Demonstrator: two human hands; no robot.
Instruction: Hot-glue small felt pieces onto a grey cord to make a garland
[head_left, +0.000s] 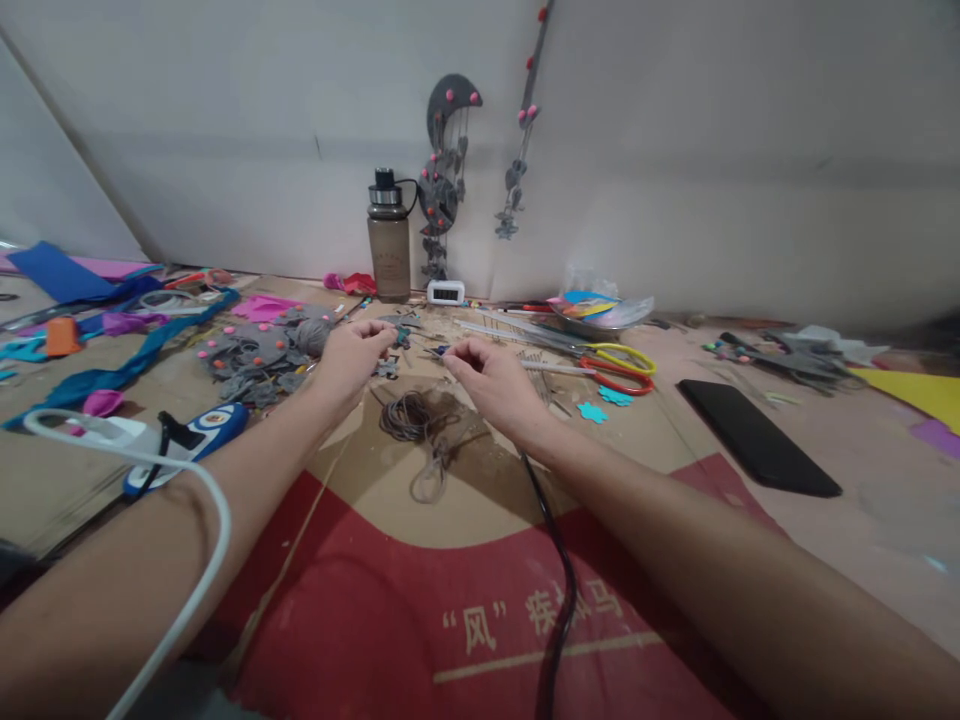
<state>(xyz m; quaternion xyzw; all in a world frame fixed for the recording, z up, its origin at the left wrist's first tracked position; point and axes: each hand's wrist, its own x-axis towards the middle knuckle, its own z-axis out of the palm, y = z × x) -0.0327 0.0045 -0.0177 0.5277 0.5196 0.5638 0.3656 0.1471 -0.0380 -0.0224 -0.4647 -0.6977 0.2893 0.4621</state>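
My left hand (358, 352) is raised over the middle of the cardboard, its thumb and fingertips pinched together. Facing it a short way off, my right hand (495, 385) has its fingers closed in a pinch too. A small dark bit shows at the right fingertips, but what either hand grips is too small to make out. Below and between them lies a loose bundle of grey-brown cord (407, 416). Grey felt pieces with pink and orange pompoms (251, 355) are heaped beside my left hand, with a ball of grey yarn (313, 332).
Scissors with red and yellow handles (619, 365) and teal flower cutouts (592, 412) lie right of my hands. A black phone (757, 437) rests farther right. Behind stand a bottle (389, 250) and a small digital clock (445, 292). A black cable (559, 570) and white cable (217, 540) run forward.
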